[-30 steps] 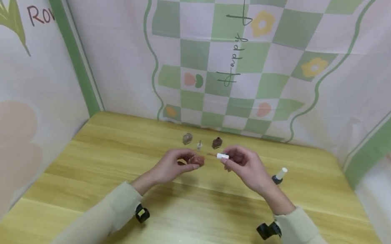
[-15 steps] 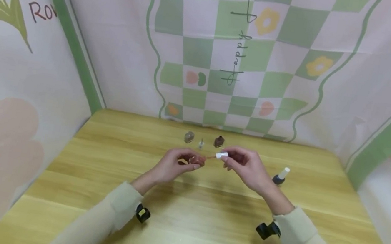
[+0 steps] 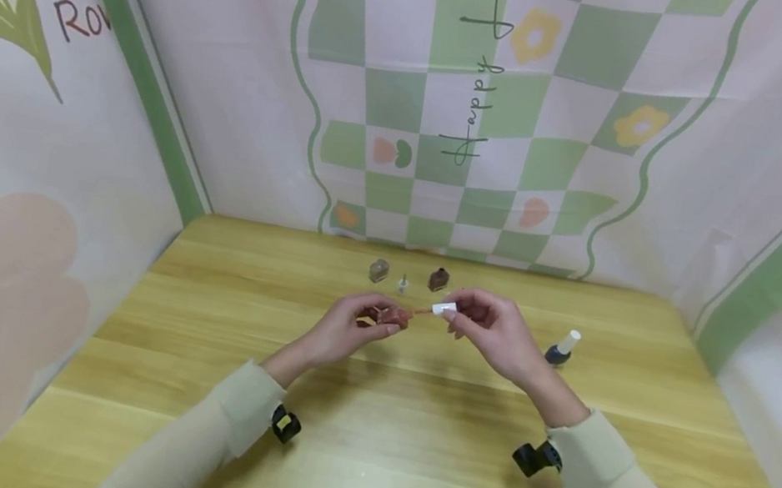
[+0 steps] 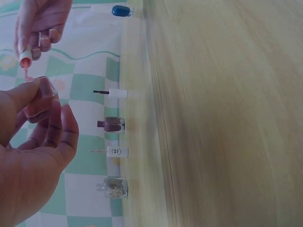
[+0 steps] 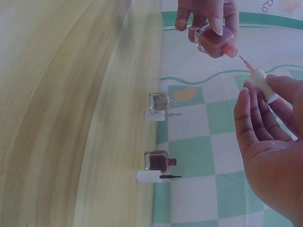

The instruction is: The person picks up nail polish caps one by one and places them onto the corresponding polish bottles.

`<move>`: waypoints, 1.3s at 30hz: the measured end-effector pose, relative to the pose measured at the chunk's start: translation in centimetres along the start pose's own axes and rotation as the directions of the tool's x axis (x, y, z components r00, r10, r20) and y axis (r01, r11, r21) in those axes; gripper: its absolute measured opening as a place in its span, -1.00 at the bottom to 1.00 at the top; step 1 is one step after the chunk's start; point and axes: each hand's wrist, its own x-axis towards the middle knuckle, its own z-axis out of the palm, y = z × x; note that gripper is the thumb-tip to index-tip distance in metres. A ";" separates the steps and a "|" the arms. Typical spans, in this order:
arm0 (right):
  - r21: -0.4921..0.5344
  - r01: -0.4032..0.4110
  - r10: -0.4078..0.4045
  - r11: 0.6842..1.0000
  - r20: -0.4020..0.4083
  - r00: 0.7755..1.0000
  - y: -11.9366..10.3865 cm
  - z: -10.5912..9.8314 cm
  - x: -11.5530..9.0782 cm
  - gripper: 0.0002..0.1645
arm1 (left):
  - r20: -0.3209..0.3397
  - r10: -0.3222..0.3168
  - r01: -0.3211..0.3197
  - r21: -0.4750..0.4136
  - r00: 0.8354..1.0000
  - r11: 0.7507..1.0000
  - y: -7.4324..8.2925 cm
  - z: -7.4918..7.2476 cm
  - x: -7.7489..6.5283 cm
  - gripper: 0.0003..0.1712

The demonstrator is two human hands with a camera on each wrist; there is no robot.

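Note:
My left hand (image 3: 349, 324) grips a small glass nail polish bottle (image 5: 213, 41) of coral-pink polish, tilted so its uncapped neck (image 5: 230, 50) points towards the right hand. My right hand (image 3: 501, 341) pinches a white nail polish cap (image 5: 263, 86) between thumb and fingers. From the cap, a pink-coated brush (image 5: 245, 63) points at the bottle, its tip right at the neck opening. Both hands are raised above the wooden table (image 3: 361, 442), and the left thumb covers part of the bottle in the left wrist view.
Towards the table's back stand an open clear glittery bottle (image 3: 378, 271) and an open dark plum bottle (image 3: 439, 280). Beside them, two white caps, one with a pale brush (image 4: 117, 152) and one with a dark brush (image 4: 117, 93), stand brush-up. A capped dark blue bottle (image 3: 560, 352) stands right.
The right hand has brought the brush left and tilted it, from apart from the bottle to its neck. The left hand keeps its hold on the bottle, nearly in place.

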 end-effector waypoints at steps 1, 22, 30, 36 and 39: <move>0.000 -0.003 0.003 1.000 0.000 1.000 0.0 0.0 0.0 -0.78 | 0.000 -0.001 0.001 0.002 1.000 1.000 0.0 0.0 0.0 -0.72; 0.007 -0.015 0.014 1.000 0.023 1.000 0.6 0.7 0.1 -0.78 | 0.000 0.023 -0.023 0.012 1.000 1.000 -0.1 0.1 -0.2 -0.77; 0.000 -0.018 0.018 1.000 0.032 0.999 0.4 1.3 0.0 -0.77 | 0.001 0.004 -0.004 0.046 1.000 0.999 -0.1 0.4 -0.2 -0.74; -0.002 -0.020 0.020 1.000 0.044 0.999 0.4 1.6 0.1 -0.76 | 0.009 0.006 -0.006 0.045 1.000 0.999 0.0 0.4 0.0 -0.75; -0.010 -0.028 0.028 1.000 0.053 0.998 0.4 1.7 0.2 -0.76 | 0.016 0.015 -0.015 0.045 1.000 0.999 0.0 0.5 0.0 -0.75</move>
